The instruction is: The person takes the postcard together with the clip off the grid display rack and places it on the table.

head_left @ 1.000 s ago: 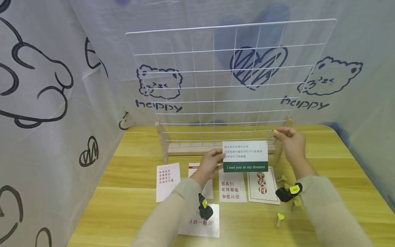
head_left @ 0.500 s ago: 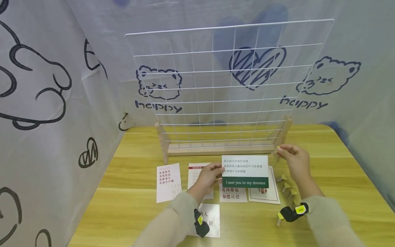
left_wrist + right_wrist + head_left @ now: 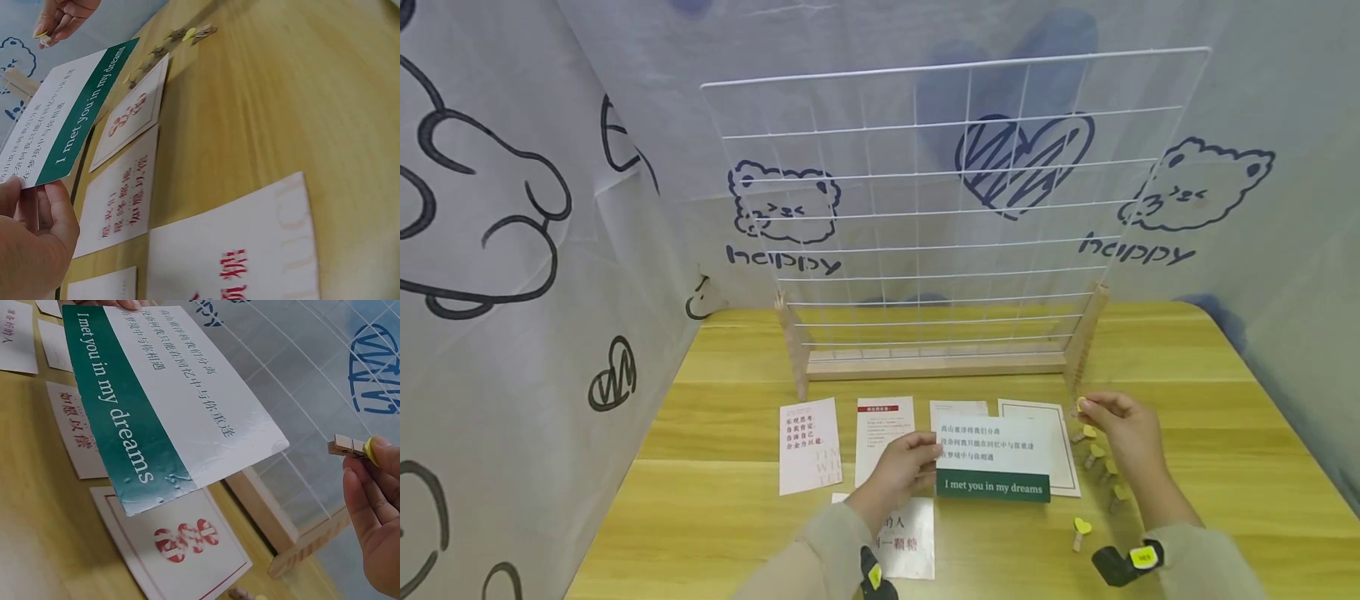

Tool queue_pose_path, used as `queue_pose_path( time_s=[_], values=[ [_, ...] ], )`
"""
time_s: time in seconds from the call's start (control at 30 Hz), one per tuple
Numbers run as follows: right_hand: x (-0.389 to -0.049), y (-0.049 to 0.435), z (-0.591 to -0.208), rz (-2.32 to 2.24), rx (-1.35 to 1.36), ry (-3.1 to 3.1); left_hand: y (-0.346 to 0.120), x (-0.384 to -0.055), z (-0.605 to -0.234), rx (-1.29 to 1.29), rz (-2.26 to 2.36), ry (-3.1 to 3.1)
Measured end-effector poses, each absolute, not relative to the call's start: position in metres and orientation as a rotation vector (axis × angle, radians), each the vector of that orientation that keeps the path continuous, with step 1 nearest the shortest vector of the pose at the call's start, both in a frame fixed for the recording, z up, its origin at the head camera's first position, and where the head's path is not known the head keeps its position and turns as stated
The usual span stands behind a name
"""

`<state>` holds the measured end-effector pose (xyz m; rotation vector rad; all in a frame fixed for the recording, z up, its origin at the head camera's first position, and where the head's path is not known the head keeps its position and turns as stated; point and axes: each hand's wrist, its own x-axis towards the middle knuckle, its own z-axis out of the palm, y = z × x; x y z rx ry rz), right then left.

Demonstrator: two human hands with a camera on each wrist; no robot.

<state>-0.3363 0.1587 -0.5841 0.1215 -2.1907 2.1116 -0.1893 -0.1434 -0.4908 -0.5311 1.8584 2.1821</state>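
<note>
My left hand [image 3: 898, 467] pinches the left edge of a white and green card [image 3: 992, 458] printed "I met you in my dreams". The card is held above other cards on the table, tilted towards me. To its right, my right hand [image 3: 1126, 433] pinches a small wooden clothespin [image 3: 345, 445] with a yellow heart on its end, apart from the card. Below the right hand lie several more heart clothespins [image 3: 1096, 454], with one heart clothespin [image 3: 1081, 530] nearer the front.
A white wire grid [image 3: 917, 177] stands upright in a wooden base [image 3: 936, 367] at the back of the table. Several printed cards lie flat before it, among them a pink-lettered card [image 3: 808, 446] at left and a silvery card [image 3: 913, 546] in front.
Both hands have come down and towards me, away from the grid's lower right part, bringing the card and the clothespin with them. Each hand keeps its hold.
</note>
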Motion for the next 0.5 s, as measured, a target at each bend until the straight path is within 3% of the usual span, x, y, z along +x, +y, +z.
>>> queue_pose_path(
  time_s=[0.5],
  values=[
    [-0.278, 0.174, -0.583, 2.275, 0.018, -2.231, -0.141, -0.166, -0.511, -0.564, 2.132, 1.804]
  ],
)
